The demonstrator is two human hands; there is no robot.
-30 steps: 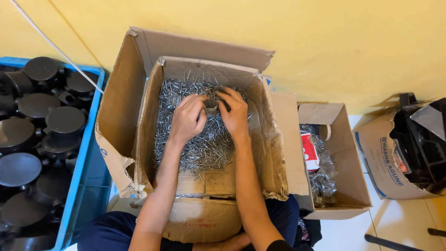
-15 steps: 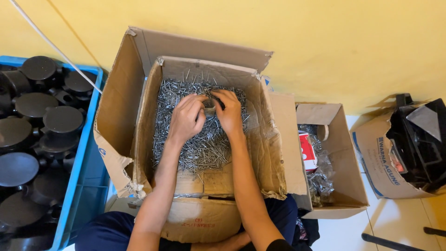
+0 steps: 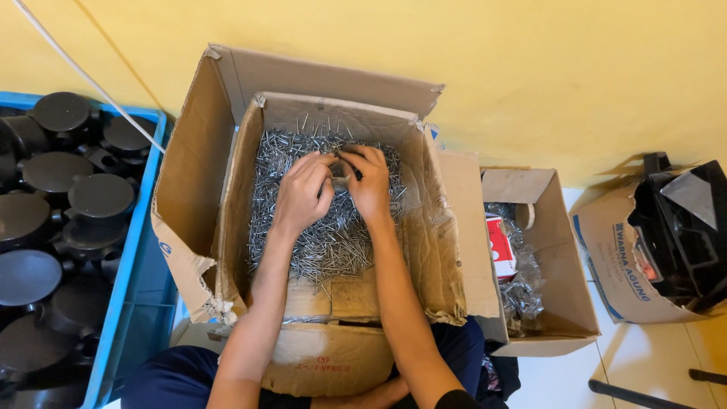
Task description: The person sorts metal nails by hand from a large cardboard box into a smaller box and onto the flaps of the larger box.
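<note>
Head view, looking straight down: a blue plastic crate (image 3: 144,250) stands left of the big box (image 3: 227,151) and is packed with matte black round-topped parts (image 3: 53,170), smooth and dome-like. The big box is worn brown corrugated cardboard, its flaps spread and torn at the near left corner, and it holds a loose heap of thin shiny steel nails (image 3: 333,242), bristly and tangled, covering most of its floor. Right of the big box sits a torn carton (image 3: 621,257) holding black plastic pieces. Between that carton and the big box, a small box (image 3: 560,265) of the same cardboard holds clear bags of more metal bits (image 3: 522,291) and a red-and-white packet (image 3: 500,246).

Over the far half of the heap, both hands meet. The left hand (image 3: 303,193) is curled, its fingers bent down. The right hand (image 3: 369,182) is just beside it, fingertips pinched narrow on a small dark piece (image 3: 342,173) held between the two hands, right above the nails.
</note>
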